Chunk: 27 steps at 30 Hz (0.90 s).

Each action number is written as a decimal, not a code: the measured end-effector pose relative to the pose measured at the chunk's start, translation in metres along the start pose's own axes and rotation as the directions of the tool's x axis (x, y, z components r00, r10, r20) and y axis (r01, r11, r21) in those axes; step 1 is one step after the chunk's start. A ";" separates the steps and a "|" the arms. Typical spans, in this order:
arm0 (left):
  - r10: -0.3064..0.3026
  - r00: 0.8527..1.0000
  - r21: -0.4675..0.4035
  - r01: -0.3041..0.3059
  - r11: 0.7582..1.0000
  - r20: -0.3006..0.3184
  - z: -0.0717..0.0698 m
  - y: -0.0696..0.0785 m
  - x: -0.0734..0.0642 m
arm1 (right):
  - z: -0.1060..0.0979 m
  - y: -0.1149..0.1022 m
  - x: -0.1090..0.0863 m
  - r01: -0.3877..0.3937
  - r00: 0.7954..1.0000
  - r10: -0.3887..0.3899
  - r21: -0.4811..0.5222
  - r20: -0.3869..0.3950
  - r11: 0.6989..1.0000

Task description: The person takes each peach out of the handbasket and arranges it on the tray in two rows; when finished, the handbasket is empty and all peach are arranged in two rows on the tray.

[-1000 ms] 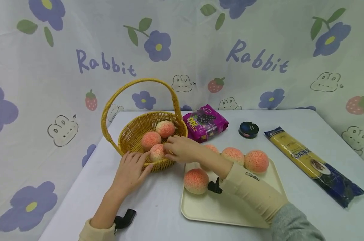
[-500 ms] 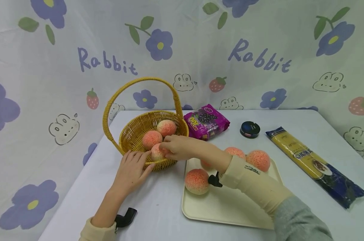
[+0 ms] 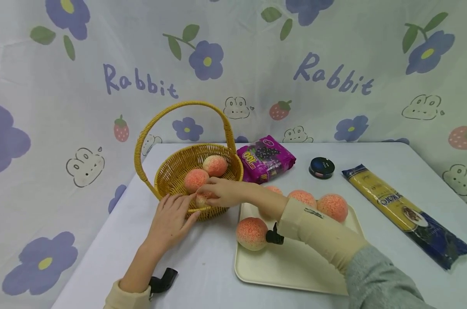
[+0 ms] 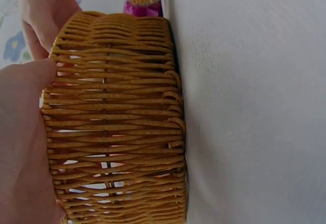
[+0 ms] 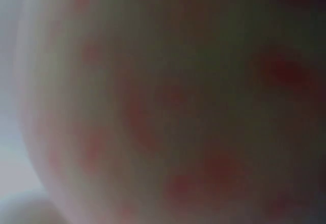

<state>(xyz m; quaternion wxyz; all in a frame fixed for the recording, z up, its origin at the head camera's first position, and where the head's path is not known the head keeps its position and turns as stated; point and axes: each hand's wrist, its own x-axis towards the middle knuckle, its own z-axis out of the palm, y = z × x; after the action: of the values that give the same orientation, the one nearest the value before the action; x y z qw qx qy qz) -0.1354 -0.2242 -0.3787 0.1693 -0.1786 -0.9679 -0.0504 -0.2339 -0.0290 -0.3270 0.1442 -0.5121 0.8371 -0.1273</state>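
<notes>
A yellow wicker basket (image 3: pixel 164 174) with a tall handle holds a few pinkish peaches. My left hand (image 3: pixel 169 221) grips its near rim, fingers over the edge and thumb outside; the left wrist view shows that hand against the woven wall (image 4: pixel 112 107). Reaching in from the right, my right hand (image 3: pixel 228 192) has its fingers curled over the nearest peach (image 3: pixel 202 200), which it partly hides. Two other peaches, one at the middle (image 3: pixel 196 180) and one at the back (image 3: pixel 215 165), lie beside it. A blurred peach (image 5: pixel 153 107) fills the right wrist view.
A cream tray (image 3: pixel 287 270) under my right forearm bears several peaches, one at its left front (image 3: pixel 251 234). Behind are a purple grape-printed pack (image 3: pixel 267 159) and a round dark tin (image 3: pixel 321 168). A pasta packet (image 3: pixel 405 210) lies at the right.
My right hand has moved left over the nearest peach in the basket, covering more of it. My left hand stays on the rim.
</notes>
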 end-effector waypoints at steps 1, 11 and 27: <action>0.000 1.000 0.001 0.000 1.000 -0.003 0.000 0.000 0.000 | 0.001 0.001 0.001 -0.004 1.000 0.004 0.009 -0.006 1.000; 0.008 1.000 0.012 -0.008 1.000 -0.021 0.003 -0.001 0.000 | 0.005 0.001 0.012 -0.047 0.998 0.047 -0.009 -0.042 0.999; -0.004 1.000 -0.006 0.004 1.000 0.010 0.000 0.002 0.000 | 0.009 0.009 0.026 0.000 0.999 0.003 0.068 -0.049 0.998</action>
<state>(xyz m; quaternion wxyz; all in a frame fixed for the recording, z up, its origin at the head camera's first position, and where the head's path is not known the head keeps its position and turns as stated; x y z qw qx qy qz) -0.1345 -0.2221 -0.3790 0.1640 -0.1773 -0.9690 -0.0526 -0.2494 -0.0491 -0.3420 0.1410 -0.5030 0.8359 -0.1683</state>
